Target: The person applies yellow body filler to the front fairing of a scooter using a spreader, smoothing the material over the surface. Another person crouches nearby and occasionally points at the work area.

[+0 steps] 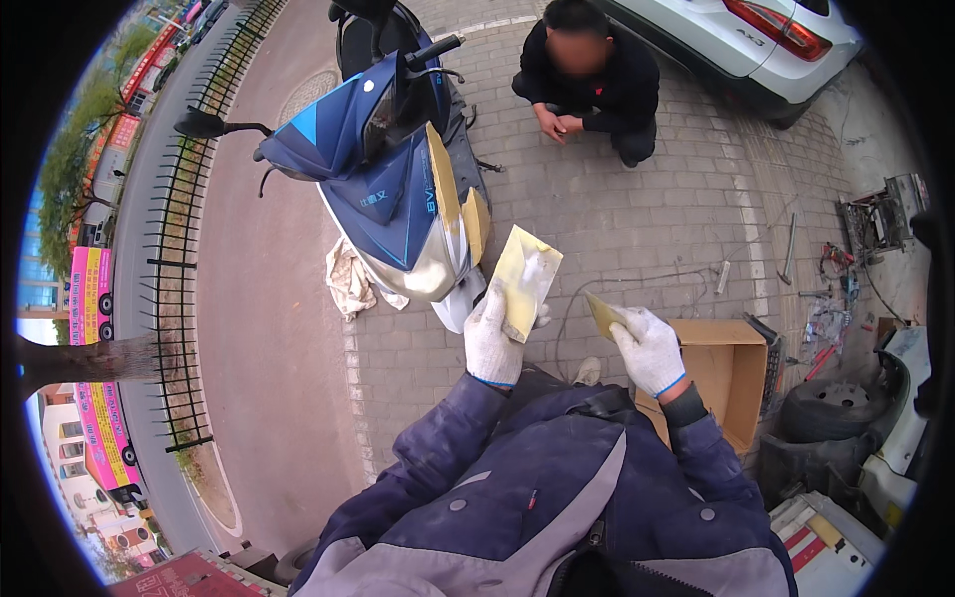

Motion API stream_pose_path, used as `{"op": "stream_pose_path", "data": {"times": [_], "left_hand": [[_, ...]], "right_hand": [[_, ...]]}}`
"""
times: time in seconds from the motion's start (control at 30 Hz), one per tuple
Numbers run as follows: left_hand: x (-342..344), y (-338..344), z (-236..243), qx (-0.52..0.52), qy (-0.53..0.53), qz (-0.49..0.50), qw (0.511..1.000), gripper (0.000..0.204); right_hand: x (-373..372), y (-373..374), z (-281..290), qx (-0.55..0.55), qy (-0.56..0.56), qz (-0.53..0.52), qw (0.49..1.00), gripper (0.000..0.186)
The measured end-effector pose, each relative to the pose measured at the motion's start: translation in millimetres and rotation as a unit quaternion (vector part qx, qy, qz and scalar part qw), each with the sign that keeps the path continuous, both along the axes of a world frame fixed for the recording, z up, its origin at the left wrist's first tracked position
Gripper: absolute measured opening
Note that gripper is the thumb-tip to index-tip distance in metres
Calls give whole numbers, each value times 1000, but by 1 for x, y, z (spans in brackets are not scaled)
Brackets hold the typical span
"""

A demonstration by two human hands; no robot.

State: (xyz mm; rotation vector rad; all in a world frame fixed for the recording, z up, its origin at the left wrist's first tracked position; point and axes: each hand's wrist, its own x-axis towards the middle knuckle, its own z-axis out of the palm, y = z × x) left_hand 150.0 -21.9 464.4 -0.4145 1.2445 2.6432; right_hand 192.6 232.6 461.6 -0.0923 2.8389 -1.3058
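In white work gloves, both my hands are raised in front of my body. My left hand [494, 340] grips the lower end of a pale flat board [528, 275] smeared with yellowish putty. Pinched in my right hand [649, 352] is a thin yellowish putty spreader [603, 315], held apart from the board. A blue and silver scooter [373, 194] stands ahead to the left, its front toward me. Yellow-tan putty [443, 177] covers the edge of its front panel, beyond the board. The board hides the fingertips of my left hand in part.
A person [589, 85] in dark clothes crouches beyond the scooter. A cardboard box [718, 348] sits right of my right hand, near tools and a tire [834, 406]. A white car [741, 50] is parked far right; a cloth [350, 281] lies by the scooter; a fence [184, 239] runs left.
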Motion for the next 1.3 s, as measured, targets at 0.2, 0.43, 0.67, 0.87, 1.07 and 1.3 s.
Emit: {"op": "stream_pose_path", "data": {"times": [0.2, 0.43, 0.67, 0.87, 1.07, 1.3], "left_hand": [[13, 45, -7, -123, 36, 22, 992, 51], [44, 73, -7, -228, 44, 19, 972, 41], [64, 83, 5, -372, 90, -61, 922, 40], [75, 86, 17, -466, 198, -164, 846, 42], [79, 81, 19, -523, 224, -275, 775, 42], [79, 69, -3, -449, 43, -231, 862, 46]], "right_hand": [[12, 46, -12, -491, -114, -214, 837, 31], [-4, 35, -1, -585, -104, -221, 773, 27], [0, 17, -6, -638, -106, -238, 724, 33], [9, 17, -6, -630, -111, -224, 735, 39], [19, 21, -1, -583, -128, -168, 784, 40], [21, 45, -17, -639, -73, -221, 733, 38]]}}
